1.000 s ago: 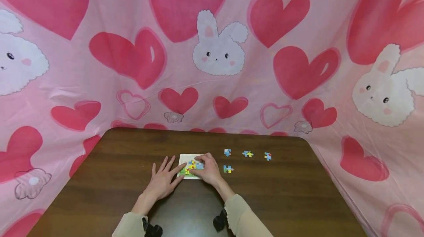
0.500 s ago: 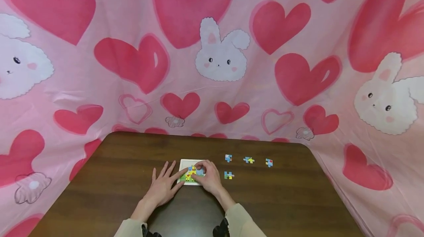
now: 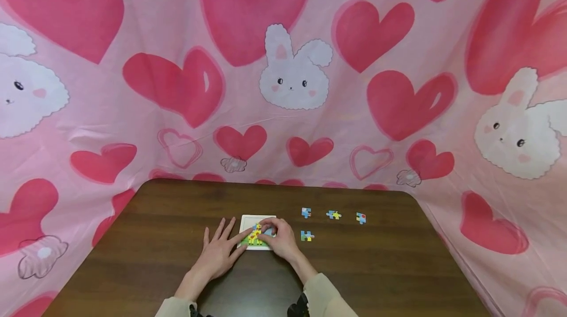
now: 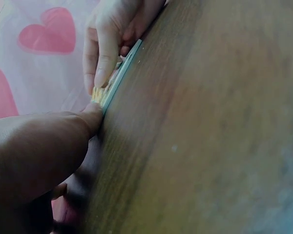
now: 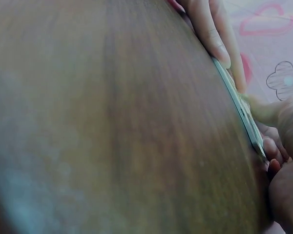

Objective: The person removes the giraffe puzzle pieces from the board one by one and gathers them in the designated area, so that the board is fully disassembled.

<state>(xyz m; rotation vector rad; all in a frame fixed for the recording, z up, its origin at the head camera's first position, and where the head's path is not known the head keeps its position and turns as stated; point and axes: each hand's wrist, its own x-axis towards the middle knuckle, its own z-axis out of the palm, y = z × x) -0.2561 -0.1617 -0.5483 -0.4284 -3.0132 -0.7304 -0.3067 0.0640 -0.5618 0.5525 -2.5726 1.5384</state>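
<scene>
A small white puzzle board lies on the table, partly filled with a yellow giraffe picture on green and blue. My left hand is spread out, its index finger reaching onto the picture and its thumb at the board's lower left edge. Over the board's right side, my right hand has thumb and index finger curled around a blue puzzle piece, mostly covered by the fingers. In the left wrist view, the right hand's fingertips come down on the board, close to the left thumb.
Right of the board lie loose puzzle pieces: a blue one, a blue-yellow one, one with a red spot, and a nearer one. The brown table ends at a pink heart-print curtain.
The head view has tilted slightly, shifting the scene downward. My right hand's fingers have shifted a little over the board; the left hand stays in place. The loose pieces lie as before.
</scene>
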